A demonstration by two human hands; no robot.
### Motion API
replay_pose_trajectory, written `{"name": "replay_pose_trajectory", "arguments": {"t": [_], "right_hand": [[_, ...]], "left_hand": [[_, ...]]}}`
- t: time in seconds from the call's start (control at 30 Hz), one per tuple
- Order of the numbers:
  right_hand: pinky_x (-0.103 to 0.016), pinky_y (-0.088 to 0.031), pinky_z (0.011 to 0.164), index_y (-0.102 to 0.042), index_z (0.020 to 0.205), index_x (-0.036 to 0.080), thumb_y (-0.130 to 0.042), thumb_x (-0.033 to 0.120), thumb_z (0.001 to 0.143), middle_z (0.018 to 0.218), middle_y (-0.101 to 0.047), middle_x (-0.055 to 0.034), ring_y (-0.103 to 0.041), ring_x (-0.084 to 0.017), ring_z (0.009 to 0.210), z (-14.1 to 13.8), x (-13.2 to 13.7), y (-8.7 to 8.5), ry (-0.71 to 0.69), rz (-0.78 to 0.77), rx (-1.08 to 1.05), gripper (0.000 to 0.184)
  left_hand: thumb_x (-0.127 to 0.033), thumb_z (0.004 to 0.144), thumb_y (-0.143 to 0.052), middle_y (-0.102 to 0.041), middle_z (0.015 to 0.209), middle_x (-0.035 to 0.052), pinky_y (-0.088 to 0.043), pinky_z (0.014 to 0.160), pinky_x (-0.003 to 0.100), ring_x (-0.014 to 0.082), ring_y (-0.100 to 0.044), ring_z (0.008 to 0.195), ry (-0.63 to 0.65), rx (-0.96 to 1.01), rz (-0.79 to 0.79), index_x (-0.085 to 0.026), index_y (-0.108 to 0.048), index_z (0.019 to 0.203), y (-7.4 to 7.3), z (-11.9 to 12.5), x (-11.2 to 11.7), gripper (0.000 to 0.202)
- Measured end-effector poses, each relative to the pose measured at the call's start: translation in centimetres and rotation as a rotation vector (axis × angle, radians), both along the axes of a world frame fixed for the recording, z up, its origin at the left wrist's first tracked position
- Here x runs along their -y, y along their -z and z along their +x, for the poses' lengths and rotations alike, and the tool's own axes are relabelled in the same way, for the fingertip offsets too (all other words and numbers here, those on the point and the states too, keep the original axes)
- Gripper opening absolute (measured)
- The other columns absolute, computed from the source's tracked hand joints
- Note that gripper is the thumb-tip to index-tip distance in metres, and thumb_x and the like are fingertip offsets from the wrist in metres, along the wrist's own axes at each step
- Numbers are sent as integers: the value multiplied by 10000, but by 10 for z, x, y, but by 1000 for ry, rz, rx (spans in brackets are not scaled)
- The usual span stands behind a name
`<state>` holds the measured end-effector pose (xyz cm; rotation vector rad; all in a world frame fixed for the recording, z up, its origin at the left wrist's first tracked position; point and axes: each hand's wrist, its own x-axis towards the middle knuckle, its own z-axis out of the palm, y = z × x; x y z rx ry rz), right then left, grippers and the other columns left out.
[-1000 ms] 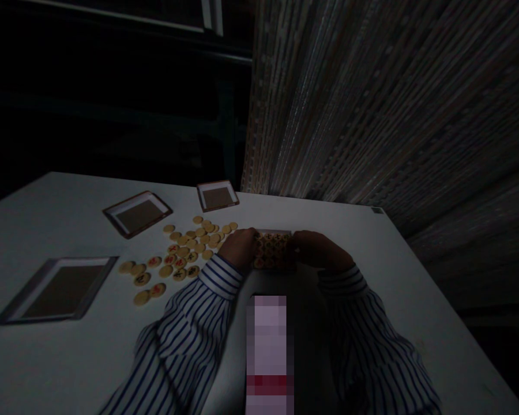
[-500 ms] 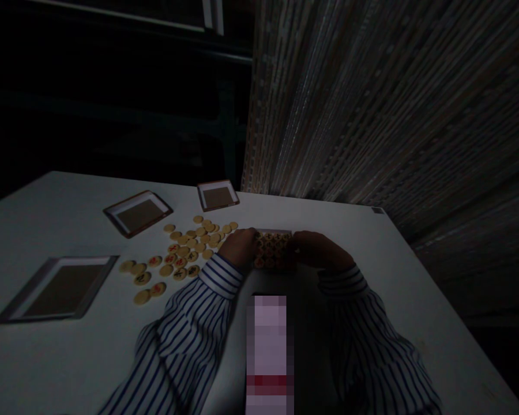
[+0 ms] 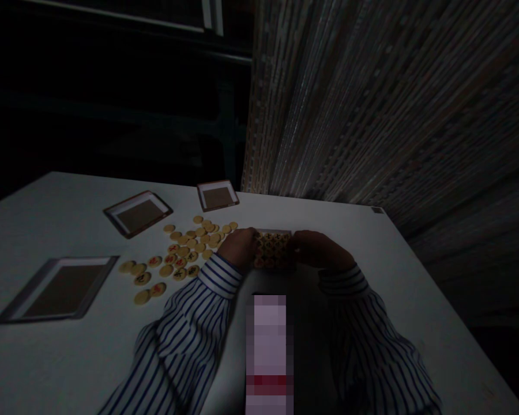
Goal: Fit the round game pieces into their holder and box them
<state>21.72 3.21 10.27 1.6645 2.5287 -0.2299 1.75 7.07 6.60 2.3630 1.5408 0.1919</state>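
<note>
A small box (image 3: 273, 249) packed with round wooden game pieces sits on the white table (image 3: 69, 357) between my hands. My left hand (image 3: 240, 248) is curled against the box's left side. My right hand (image 3: 313, 248) is curled against its right side. Both wrists wear striped shirt cuffs. To the left of my left hand lies a loose scatter of several round pale pieces (image 3: 185, 248), some showing red or black marks.
Three shallow dark-rimmed trays lie on the table: a large tray (image 3: 58, 288) at front left, a middle tray (image 3: 137, 213) behind it, a small tray (image 3: 217, 196) at the back. A ribbed wall (image 3: 372, 115) rises on the right. The scene is dim.
</note>
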Motion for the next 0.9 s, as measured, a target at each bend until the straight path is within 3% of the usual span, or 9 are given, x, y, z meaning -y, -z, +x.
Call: {"name": "replay_pose_trajectory", "arguments": {"t": [0.13, 0.33, 0.57, 0.67, 0.77, 0.9], "right_hand": [[-254, -421, 727, -644, 981, 163, -528, 216, 801, 946, -655, -97, -595, -179, 872, 8, -2, -1, -8, 100, 19, 221], [-245, -400, 668, -629, 964, 158, -443, 181, 822, 902, -663, -94, -595, -167, 813, 7, 0, -17, 76, 154, 72, 234], [-271, -400, 726, -627, 967, 168, -403, 236, 861, 947, -669, -88, -596, -181, 868, 8, 6, -27, 97, 224, 11, 257], [-280, -405, 767, -618, 1010, 174, -413, 229, 850, 993, -664, -83, -590, -186, 921, 8, 9, -32, 104, 256, -18, 266], [-285, -408, 786, -616, 1023, 168, -411, 230, 848, 1009, -663, -84, -589, -190, 939, 7, 12, -37, 98, 275, -31, 277], [-291, -409, 799, -615, 1038, 165, -404, 237, 850, 1014, -665, -79, -590, -198, 949, 6, 13, -38, 94, 300, -39, 291]], "left_hand": [[-191, 828, -419, -680, 949, 108, -459, 754, 290, 216, -625, 908, -19, 15, 36, -162, -623, 1019, -4, -3, 1, 281], [-217, 827, -431, -681, 954, 104, -462, 796, 297, 210, -622, 910, -46, 93, 105, -151, -617, 1031, -13, -10, 0, 284], [-218, 819, -441, -684, 965, 89, -458, 840, 310, 201, -627, 890, -105, 215, 174, -132, -614, 1054, -32, -23, 3, 305], [-259, 822, -445, -683, 978, 80, -453, 843, 317, 210, -620, 917, -141, 273, 229, -146, -625, 1030, -42, -33, 8, 298], [-316, 820, -449, -695, 922, 63, -470, 775, 299, 199, -640, 832, -199, 342, 256, -166, -641, 988, -50, -49, 13, 296], [-375, 807, -456, -700, 832, 52, -480, 701, 286, 188, -647, 738, -307, 420, 290, -171, -653, 942, -51, -77, 15, 315]]}}
